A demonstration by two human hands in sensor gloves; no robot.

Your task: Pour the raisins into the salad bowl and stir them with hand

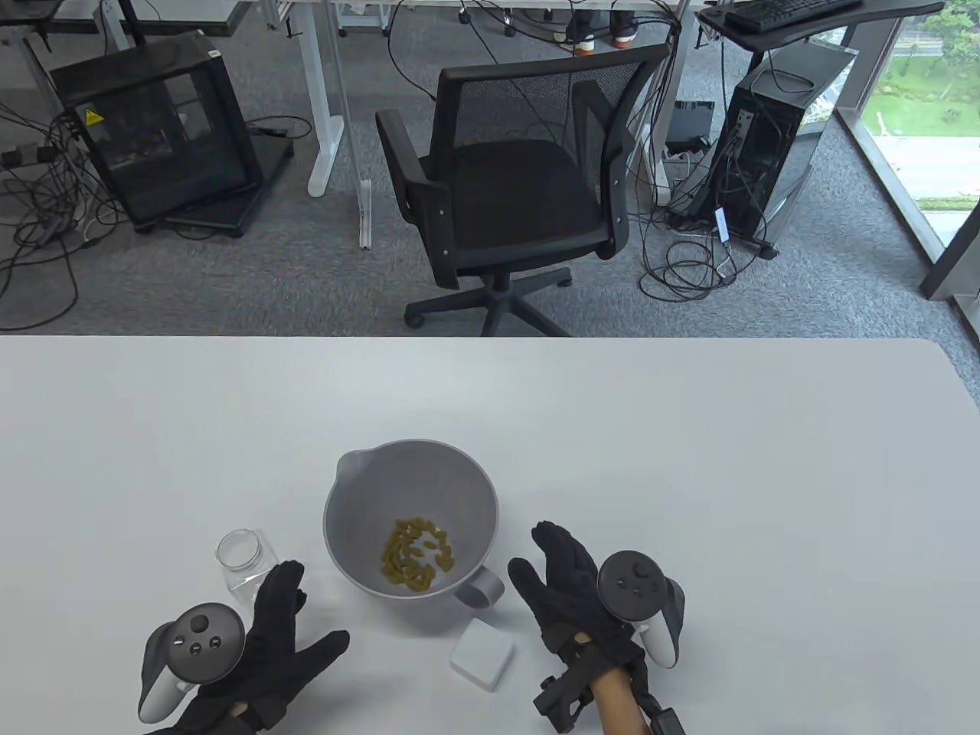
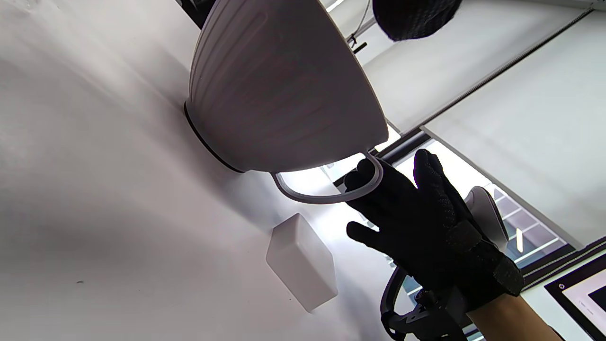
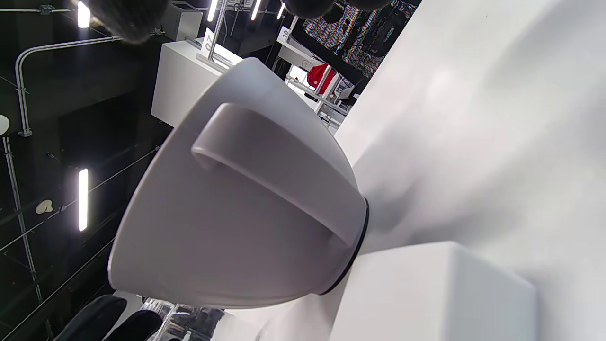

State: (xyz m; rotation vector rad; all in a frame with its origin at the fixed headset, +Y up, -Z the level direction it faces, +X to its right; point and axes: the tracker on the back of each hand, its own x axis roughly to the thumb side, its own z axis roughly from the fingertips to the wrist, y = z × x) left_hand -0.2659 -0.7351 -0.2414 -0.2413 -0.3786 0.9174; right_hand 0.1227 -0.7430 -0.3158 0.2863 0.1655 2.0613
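Salad bowl point(image 1: 360, 490) upright, spout far-left, handle near-right, raisins point(image 1: 417, 555) inside

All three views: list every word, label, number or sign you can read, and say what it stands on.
"07": a white sign behind the bowl, right wrist view; reading uncertain.
Yellow warning triangle sticker on the black cabinet, table view: a symbol, no legible words.
Small white label on that cabinet's top corner: too small to read.
Jar, white block, bowl: no text visible.

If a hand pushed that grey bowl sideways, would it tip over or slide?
Probably neither easily. The grey bowl flares wide above a narrow base, so a high push might tip it. The dark ring around its base looks like rubber and likely resists sliding. It holds only a few raisins, so it is probably light.
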